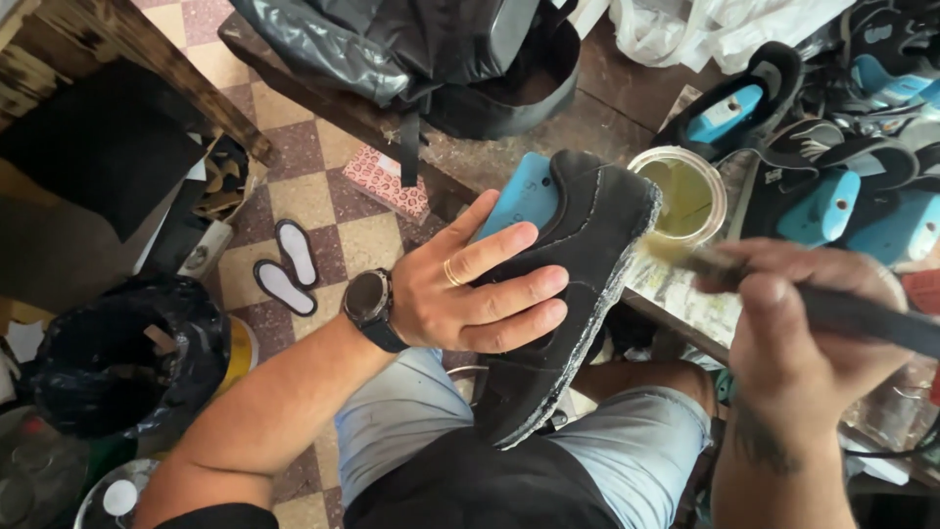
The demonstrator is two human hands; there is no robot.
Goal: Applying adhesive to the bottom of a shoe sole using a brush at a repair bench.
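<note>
two hands share the work here. the left hand (470, 294) lies closed over the side of a black suede shoe upper (568, 294), fingers spread across it, pinning it above the lap with its bottom edge turned toward the brush. a blue last (521, 194) fills the upper, so it should feel stiff and fairly light despite the soft nap; the flank, where the palm sits, looks the safest hold, away from the edge, which seems wet with glue. the right hand (813, 333) is clenched round a dark-handled brush (744, 274), bristles at the shoe's rim. an open glue tin (683, 192) sits just beyond on the workbench (607, 118).
</note>
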